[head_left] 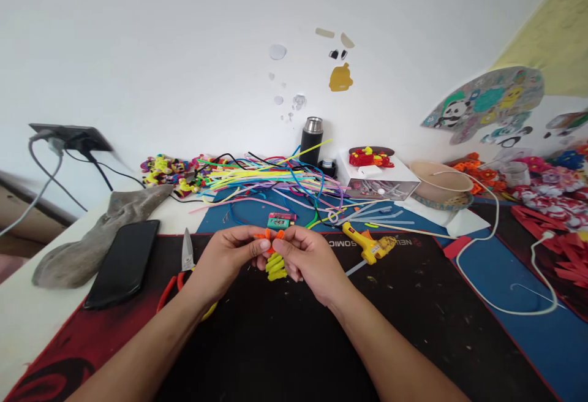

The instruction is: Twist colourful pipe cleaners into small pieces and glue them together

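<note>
Between the fingertips of both hands, above the black mat, is a small pipe-cleaner figure, orange at its upper end and yellow-green in folded loops below. My left hand pinches the orange part from the left with thumb and fingers. From the other side my right hand pinches the same piece, its thumb close to the left thumb. The fingers hide part of the orange section. Red-handled scissors lie beside my left forearm, and a yellow glue gun lies right of my right hand.
A black phone and a grey cloth pouch lie left. Behind the hands are a lighter, a heap of coloured pipe cleaners and a black thermos. A white box, a bowl and a white cable are right.
</note>
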Available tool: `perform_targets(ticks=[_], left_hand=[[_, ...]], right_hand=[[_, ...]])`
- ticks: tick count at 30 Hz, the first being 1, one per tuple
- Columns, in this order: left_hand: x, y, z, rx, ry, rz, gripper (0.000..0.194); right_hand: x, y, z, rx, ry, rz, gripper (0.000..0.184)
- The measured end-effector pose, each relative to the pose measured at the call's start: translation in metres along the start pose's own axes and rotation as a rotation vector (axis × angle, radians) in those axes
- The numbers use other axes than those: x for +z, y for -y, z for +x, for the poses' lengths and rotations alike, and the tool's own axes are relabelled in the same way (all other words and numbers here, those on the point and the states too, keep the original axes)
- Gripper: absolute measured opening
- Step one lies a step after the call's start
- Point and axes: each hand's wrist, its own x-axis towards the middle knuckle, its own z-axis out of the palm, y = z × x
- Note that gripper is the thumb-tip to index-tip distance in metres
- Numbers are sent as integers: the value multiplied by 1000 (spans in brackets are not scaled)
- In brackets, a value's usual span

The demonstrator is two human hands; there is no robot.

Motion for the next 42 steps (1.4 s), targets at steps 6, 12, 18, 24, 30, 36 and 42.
perform_targets(ticks=[6,12,18,24,30,36,42], left_hand=[[2,-6,-3,-17,134,-72,31],[3,-8,-8,3,216,-132,38],[3,-9,-9,8,244,-114,28],[9,-11,-7,0,134,-64,31],[11,-2,0,-78,-11,-129,41],[11,4,3,-215,-47,-281,45],[8,6,2,-181,-9,-173,47]], right_hand=[[2,5,-4,37,91,70,44],[4,6,-7,110,193,212,44],[6,9,-9,253,250,318,46],[7,1,-4,188,154,267,48],[10,-9,-2,-27,-8,-27,42],[8,-15,-5,-206,-15,-311,28],[6,-11,-9,-340,-59,-615,25]])
